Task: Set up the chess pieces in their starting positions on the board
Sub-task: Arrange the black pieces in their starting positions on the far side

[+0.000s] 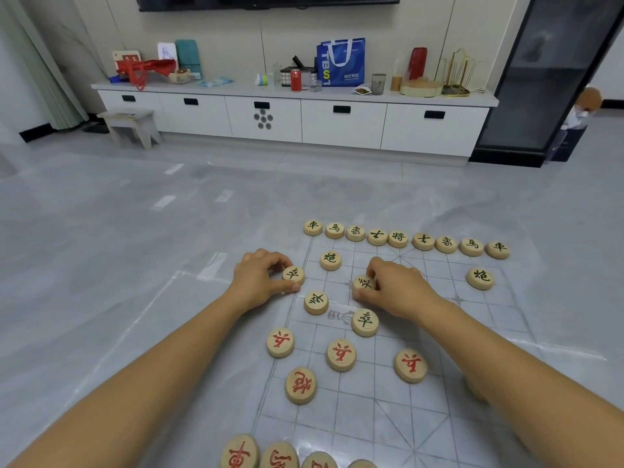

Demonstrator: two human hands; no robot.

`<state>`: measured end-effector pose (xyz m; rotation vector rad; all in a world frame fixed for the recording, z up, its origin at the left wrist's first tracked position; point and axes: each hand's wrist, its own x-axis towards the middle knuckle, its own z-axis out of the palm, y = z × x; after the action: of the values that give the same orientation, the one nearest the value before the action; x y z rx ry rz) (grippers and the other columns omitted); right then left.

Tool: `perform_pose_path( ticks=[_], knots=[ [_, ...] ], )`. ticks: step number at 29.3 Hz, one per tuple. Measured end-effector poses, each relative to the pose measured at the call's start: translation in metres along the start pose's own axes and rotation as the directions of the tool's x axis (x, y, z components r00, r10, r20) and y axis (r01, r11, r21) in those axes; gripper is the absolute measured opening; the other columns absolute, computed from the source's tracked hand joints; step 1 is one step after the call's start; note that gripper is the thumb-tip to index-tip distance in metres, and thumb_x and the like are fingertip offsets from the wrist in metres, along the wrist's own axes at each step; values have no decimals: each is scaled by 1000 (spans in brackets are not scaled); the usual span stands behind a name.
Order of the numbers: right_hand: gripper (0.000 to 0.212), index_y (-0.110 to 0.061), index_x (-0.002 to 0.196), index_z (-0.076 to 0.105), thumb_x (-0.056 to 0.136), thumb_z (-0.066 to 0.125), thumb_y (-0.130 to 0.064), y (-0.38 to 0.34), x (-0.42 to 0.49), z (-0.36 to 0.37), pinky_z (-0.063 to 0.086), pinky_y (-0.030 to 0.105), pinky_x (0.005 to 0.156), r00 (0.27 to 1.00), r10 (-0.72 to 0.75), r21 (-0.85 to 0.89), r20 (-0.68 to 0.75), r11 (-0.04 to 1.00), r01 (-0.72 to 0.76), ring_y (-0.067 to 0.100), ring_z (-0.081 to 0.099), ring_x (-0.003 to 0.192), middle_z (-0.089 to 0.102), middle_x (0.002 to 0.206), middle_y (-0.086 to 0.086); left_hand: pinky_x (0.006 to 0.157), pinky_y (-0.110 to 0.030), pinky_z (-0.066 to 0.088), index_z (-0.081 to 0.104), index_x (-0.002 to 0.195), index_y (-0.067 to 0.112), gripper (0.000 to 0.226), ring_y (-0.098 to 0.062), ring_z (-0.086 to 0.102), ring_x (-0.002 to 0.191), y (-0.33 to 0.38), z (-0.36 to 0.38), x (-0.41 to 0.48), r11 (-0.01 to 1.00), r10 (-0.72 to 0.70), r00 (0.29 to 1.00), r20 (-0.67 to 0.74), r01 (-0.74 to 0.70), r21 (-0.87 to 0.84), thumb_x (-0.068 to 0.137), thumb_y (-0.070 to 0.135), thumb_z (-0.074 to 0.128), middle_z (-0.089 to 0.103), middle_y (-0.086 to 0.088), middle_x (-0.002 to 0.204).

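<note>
Chess pieces [341, 355] on board [398, 417], fingers [290, 288] pinching two.

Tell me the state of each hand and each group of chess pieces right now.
left hand: fingers closed on a green piece at the board's left edge.
right hand: fingers closed on a green piece, flat on the board.
far green row: nine pieces lined up, face up.
red pieces: face up, only partly placed.

You face a grey tiled floor [135, 214], a white cabinet [304, 119] against a beige wall [202, 28], a stool [131, 125] left, dark glass case [547, 79] right.
</note>
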<state>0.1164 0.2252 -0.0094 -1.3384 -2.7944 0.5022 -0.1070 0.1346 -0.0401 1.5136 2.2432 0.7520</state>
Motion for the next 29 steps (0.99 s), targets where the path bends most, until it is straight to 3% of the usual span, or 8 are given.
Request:
perform_pose_path(
  ticks=[3, 7, 10, 14, 21, 29],
  knots=[
    [45, -18, 95, 43, 81, 52, -60, -7, 1, 4, 36, 38, 87, 998, 14, -90, -64, 996, -20, 22, 54, 91, 55, 92, -2, 90, -32, 32, 58, 96, 36, 35, -15, 43, 102, 4, 2, 2, 1000, -5, 1000, -26, 6, 28, 67, 43, 76, 51, 8, 98],
    [53, -22, 119, 45, 80, 57, -55, -1, 0, -5, 37, 37, 89, 999, 34, 46, 31, 998, -35, 19, 54, 99, 56, 102, -3, 89, -29, 28, 56, 108, 35, 47, -11, 42, 100, 0, 3, -2, 998, 22, 999, -40, -24, -53, 67, 41, 77, 51, 13, 94],
    [46, -25, 122, 47, 81, 62, -41, 0, 3, -5, 39, 36, 85, 995, -5, 178, 102, 984, -13, 14, 50, 89, 52, 84, -12, 92, -27, 24, 58, 111, 37, 44, -9, 41, 104, -3, 1, -3, 996, 51, 999, -15, -52, -74, 71, 38, 75, 53, 11, 102],
    [33, -23, 110, 53, 82, 63, -39, -4, 8, 0, 37, 32, 77, 999, -9, 211, 52, 978, -2, 12, 48, 82, 47, 74, -16, 94, -31, 27, 61, 107, 36, 37, -9, 41, 101, -4, 4, -1, 996, 51, 997, -53, -55, -70, 72, 39, 73, 55, 10, 102],
    [36, -18, 108, 48, 84, 59, -43, -7, 8, 5, 40, 36, 84, 999, 38, 191, -5, 981, -36, 15, 49, 86, 52, 91, -6, 95, -35, 30, 61, 106, 35, 38, -10, 42, 99, -3, 6, 0, 998, 50, 997, -66, -53, -42, 71, 41, 73, 54, 10, 99],
    [35, -17, 107, 47, 85, 59, -42, -6, 6, 4, 39, 36, 82, 1000, 24, 187, 6, 982, -25, 16, 48, 86, 52, 91, -5, 95, -37, 33, 61, 102, 37, 36, -11, 44, 98, -2, 6, 0, 998, 45, 996, -76, -48, -44, 69, 42, 74, 53, 11, 94]
  ],
)
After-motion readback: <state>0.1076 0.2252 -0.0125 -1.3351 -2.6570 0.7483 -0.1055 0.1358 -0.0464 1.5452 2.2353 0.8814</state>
